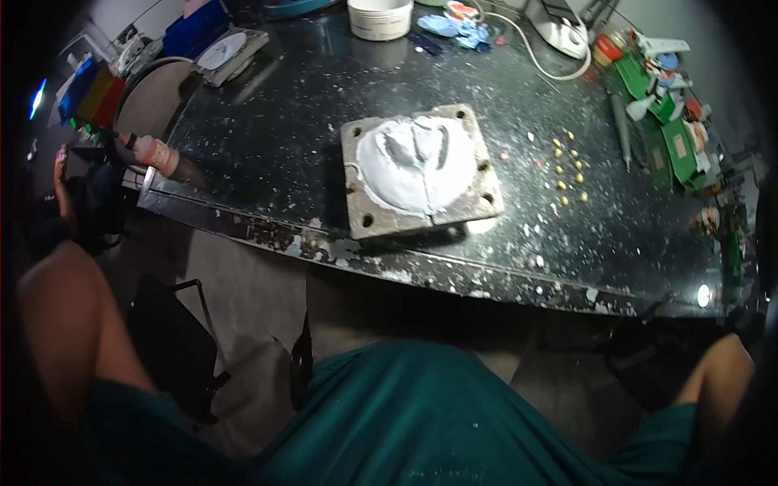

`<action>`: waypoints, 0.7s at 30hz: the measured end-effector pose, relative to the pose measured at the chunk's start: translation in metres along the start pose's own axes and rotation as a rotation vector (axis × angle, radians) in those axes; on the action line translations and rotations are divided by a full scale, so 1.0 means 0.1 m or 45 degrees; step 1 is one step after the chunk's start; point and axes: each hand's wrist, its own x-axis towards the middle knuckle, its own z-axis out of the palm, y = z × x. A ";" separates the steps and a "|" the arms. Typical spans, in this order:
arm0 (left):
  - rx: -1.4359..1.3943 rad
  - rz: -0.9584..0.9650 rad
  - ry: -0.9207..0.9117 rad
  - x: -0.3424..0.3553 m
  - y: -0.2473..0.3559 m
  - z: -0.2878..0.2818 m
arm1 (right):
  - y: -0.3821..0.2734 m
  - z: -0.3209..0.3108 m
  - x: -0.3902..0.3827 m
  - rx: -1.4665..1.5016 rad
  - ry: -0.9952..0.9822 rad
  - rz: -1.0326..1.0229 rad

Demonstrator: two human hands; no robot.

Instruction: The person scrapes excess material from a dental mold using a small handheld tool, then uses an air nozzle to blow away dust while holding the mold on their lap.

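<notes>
Neither of my hands is in view. My bent left arm (69,316) shows at the left rim and my bent right arm (721,377) at the lower right, both below green sleeves. In front of me on the black table stands a grey metal dental flask half (365,229) with holes at its corners. White plaster (397,190) fills it, with a curved, arch-like hollow in its top. To its right lie several small yellowish tooth-like pieces (578,165) in two rough rows.
The speckled black table (275,138) has a worn front edge. On it are a pink bottle (156,155), a white tub (381,20), crumpled blue material (458,29), a corded white device (559,32), a grey pen-shaped tool (621,130) and green boxes (685,154). A black chair (174,340) stands below left.
</notes>
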 end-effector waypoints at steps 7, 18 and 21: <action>-1.021 0.295 -0.009 0.04 2.19 0.56 | -0.80 -0.06 0.21 0.629 0.249 -0.186; -1.133 -0.239 -0.121 -0.15 3.53 1.57 | -1.23 0.89 -0.12 1.542 -0.396 0.520; -1.521 -0.183 -0.158 -0.17 3.57 1.53 | -1.20 0.90 -0.24 1.563 -0.357 0.502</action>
